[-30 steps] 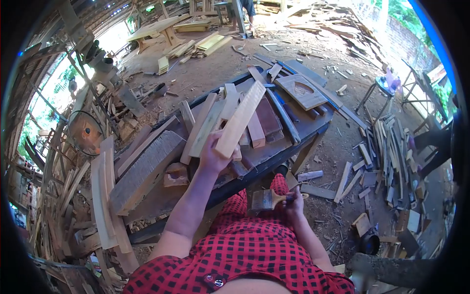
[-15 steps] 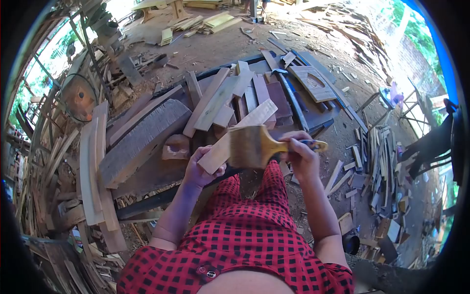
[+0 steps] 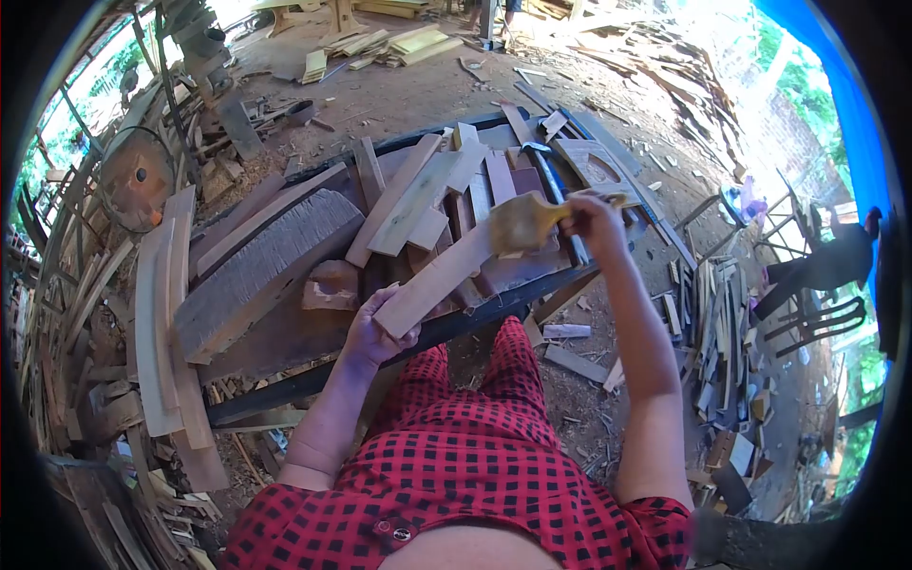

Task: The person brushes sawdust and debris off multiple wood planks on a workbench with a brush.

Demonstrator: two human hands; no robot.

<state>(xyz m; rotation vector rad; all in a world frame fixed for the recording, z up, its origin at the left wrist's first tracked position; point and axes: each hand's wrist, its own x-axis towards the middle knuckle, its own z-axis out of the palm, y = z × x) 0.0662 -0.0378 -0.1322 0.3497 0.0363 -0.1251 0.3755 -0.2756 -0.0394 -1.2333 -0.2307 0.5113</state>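
Observation:
A flat wooden board (image 3: 432,285) is gripped near its lower end by my left hand (image 3: 378,328), thumb on one side and fingers on the other. My right hand (image 3: 597,226) is closed round the handle of a wide paintbrush (image 3: 527,224). Its bristles, smeared by motion, overlap the far end of the board. Under and beyond them is a low table (image 3: 285,347) covered with cut wood. A brown block with a round hollow (image 3: 332,285) lies just left of the board, and a thick dark beam (image 3: 271,271) rests farther left.
Several loose planks (image 3: 404,204) lie across the table's middle, and a board with a carved arch (image 3: 597,166) is at its far right. Long curved slats (image 3: 161,323) lean at the left edge. Piles of offcuts (image 3: 727,332) cover the ground at right. A plastic chair (image 3: 822,323) stands beyond.
My right hand has moved up and slightly right with the brush, from over the board's middle to its far end. My left hand, still holding the board, shifted slightly left.

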